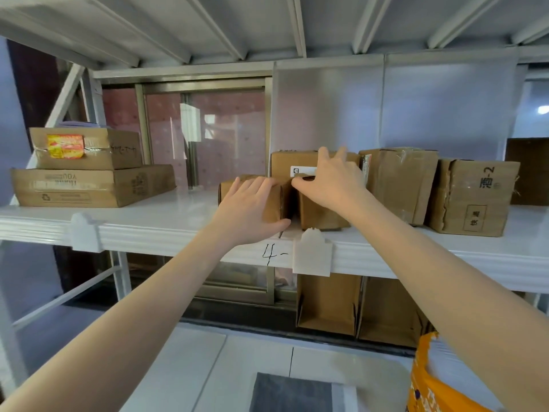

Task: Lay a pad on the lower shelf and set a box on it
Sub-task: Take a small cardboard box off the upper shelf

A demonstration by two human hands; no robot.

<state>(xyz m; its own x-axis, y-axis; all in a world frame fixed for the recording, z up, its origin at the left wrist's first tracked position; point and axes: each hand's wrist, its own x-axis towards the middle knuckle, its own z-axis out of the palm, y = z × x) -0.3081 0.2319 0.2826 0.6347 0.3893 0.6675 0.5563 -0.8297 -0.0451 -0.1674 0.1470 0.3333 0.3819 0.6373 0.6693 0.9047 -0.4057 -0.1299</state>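
A small brown corrugated box (274,200) stood near the front edge of the smooth white upper shelf (166,221), well above the lower shelf (208,364). The left hand (249,209) was laid flat over its left top and near face, fingers spread wide and the thumb hooked along the lower edge. The right hand (329,179) was pressed over the top of a second small box (320,215) just beside it, fingers open and reaching onto a taller carton (297,166) behind, whose white label was half covered. A dark gap showed between the two small boxes.

Further right two creased, tape-torn cartons (398,182) were seen, the farthest right one (472,197) marked with black characters. On the left, a flat carton (89,187) carried a smaller one (89,148) with a yellow and red sticker. All were shut, so their contents could not be told.

Below, a dark grey rectangular pad (291,394) lay on the lower shelf, its near end cut off by the frame. An orange bag (430,385) was cropped at the lower right.
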